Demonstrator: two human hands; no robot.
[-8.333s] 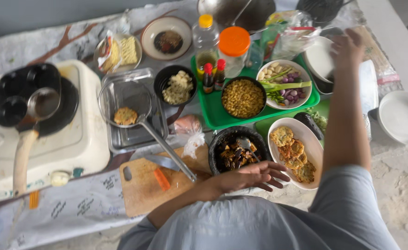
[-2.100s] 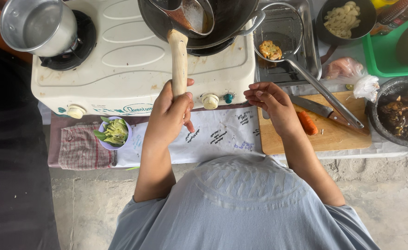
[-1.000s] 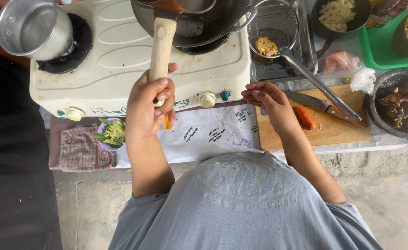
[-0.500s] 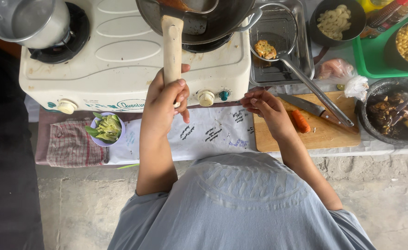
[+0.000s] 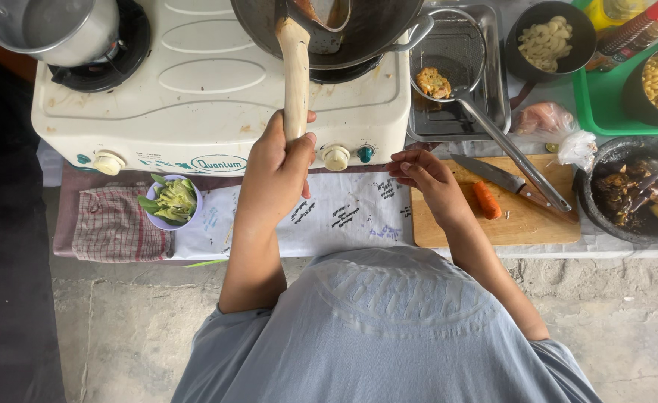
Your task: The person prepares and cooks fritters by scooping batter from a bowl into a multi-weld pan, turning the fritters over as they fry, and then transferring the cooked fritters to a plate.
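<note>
Cluttered table (image 5: 344,224) over a concrete floor, white stove (image 5: 217,97) on it with a dark wok (image 5: 359,30) on the right burner. Left hand (image 5: 280,160) grip closed round the wok's wooden handle (image 5: 295,75), just in front of the stove knobs. Right hand (image 5: 426,175) rests loosely curled, holding nothing, at the cutting board (image 5: 508,216) edge near a carrot (image 5: 485,200) and knife (image 5: 497,175).

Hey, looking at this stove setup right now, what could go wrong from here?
1. The left hand holds only the end of the wooden handle; the dark wok could tip on the burner if that hold slips.
2. The knife lies on the cutting board beside the right hand, so the fingers might brush its blade.
</note>
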